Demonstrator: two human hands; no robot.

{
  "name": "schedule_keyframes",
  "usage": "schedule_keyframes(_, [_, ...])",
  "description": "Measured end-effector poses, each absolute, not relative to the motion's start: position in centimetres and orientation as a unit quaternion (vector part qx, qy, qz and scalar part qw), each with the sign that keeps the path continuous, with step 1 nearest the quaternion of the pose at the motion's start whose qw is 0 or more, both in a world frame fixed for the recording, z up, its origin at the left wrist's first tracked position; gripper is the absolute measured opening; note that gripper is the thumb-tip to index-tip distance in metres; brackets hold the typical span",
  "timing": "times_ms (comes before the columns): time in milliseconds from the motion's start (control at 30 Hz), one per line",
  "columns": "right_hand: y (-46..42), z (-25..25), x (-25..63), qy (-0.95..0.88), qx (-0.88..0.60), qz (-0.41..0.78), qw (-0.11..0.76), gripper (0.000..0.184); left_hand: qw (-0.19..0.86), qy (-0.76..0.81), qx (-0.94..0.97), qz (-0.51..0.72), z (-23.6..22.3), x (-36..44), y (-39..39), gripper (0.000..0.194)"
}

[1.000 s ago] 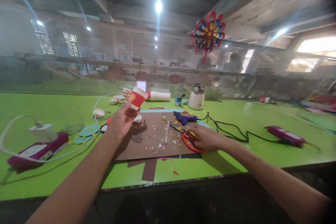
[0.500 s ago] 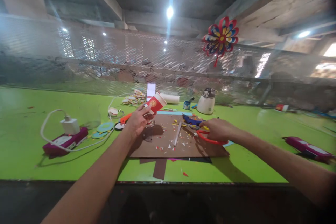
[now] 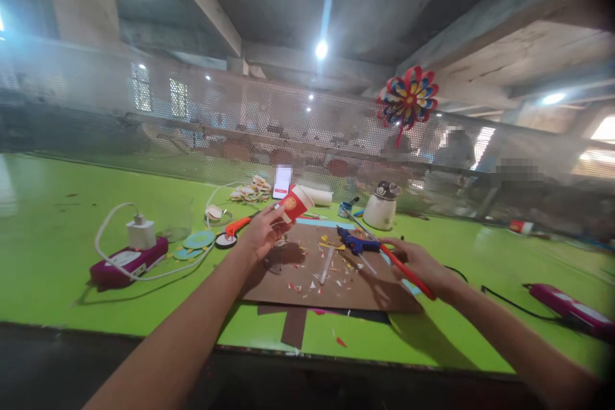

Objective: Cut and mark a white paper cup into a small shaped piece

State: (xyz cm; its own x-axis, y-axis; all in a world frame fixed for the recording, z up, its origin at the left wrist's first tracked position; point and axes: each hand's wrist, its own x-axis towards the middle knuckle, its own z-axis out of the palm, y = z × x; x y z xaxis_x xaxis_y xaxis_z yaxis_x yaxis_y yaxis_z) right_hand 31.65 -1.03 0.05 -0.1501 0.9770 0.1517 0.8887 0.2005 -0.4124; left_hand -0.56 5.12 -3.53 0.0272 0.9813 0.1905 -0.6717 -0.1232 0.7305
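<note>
My left hand (image 3: 263, 230) is closed around a red and white paper cup (image 3: 294, 204), tilted with its white rim up and to the right. In my right hand (image 3: 423, 268) are scissors (image 3: 406, 271) with red-orange handles, raised above the board, blades pointing up and to the left. A blue glue gun (image 3: 355, 241) lies behind the scissors on the brown board (image 3: 288, 295). Near the board's middle rests a pale, thin stick (image 3: 327, 266), amid small white, red and yellow paper scraps. My left fingertips lie partly hidden behind the cup.
Purple power strips lie at left (image 3: 108, 269) and right (image 3: 571, 307). A black-topped white kettle (image 3: 380, 208), a blue jar (image 3: 344, 209) and a lit phone (image 3: 282, 182) stand near the mesh screen (image 3: 216, 115). Orange-handled scissors (image 3: 237, 225) and pale discs (image 3: 198, 241) lie left. A paper pinwheel flower (image 3: 409, 101) rises behind.
My right hand has lifted the scissors off the board, their blades swinging upward. The cup stays in my left hand, tipped further to the right. The view has turned left.
</note>
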Motion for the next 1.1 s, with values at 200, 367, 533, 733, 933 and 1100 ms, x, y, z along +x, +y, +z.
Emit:
schedule_keyframes(200, [-1.3, -2.4, 26.2, -0.742, -0.497, 0.292, 0.343, 0.039, 0.610, 0.199, 0.335, 0.690, -3.7, -0.5, 5.5, 0.015])
schedule_keyframes(367, [-0.1, -2.7, 24.1, -0.747, -0.472, 0.325, 0.336, 0.041, 0.578, 0.199, 0.315, 0.726, -3.4, -0.9, 5.8, 0.010])
schedule_keyframes(533, [0.8, -2.5, 23.0, -0.769, -0.461, 0.327, 0.297, 0.040, 0.556, 0.215, 0.316, 0.738, -2.7, -0.7, 5.3, 0.018])
schedule_keyframes(733, [1.1, -3.7, 22.1, -0.792, -0.478, 0.226, 0.304, 0.044, 0.554, 0.270, 0.301, 0.728, -2.9, -0.9, 5.4, 0.016])
schedule_keyframes(933, [1.7, -3.8, 24.7, -0.808, -0.493, 0.092, 0.309, 0.043, 0.528, 0.358, 0.319, 0.701, -3.6, -1.5, 6.1, 0.015])
schedule_keyframes(1100, [1.9, -3.3, 25.7, -0.843, -0.460, 0.097, 0.261, 0.046, 0.495, 0.382, 0.381, 0.681, -4.0, -2.2, 6.5, 0.010])
